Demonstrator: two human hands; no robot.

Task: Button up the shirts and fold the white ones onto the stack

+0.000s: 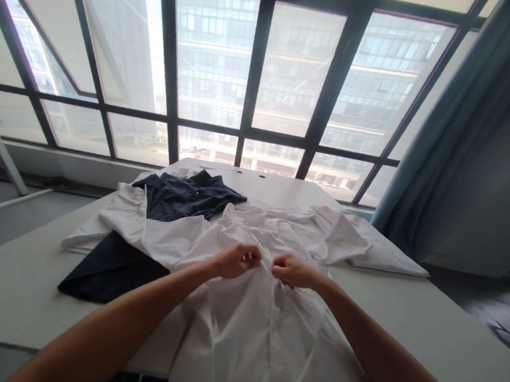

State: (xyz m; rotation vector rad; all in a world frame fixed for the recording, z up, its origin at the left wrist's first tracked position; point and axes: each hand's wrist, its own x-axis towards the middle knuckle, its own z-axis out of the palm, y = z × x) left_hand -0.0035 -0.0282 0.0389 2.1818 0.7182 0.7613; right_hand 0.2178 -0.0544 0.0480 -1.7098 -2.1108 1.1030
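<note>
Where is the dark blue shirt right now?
In the head view, the dark blue shirt lies on the table, left of centre, partly under the white shirt and beyond the left hand.

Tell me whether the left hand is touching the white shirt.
Touching. The head view shows the left hand pinching a fold of the white shirt at its middle, with the right hand pinching beside it.

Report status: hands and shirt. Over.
Left hand, right hand: both pinching white shirt, close together. Shirt spread on table. Dark shirt behind it, clear of hands.
</note>
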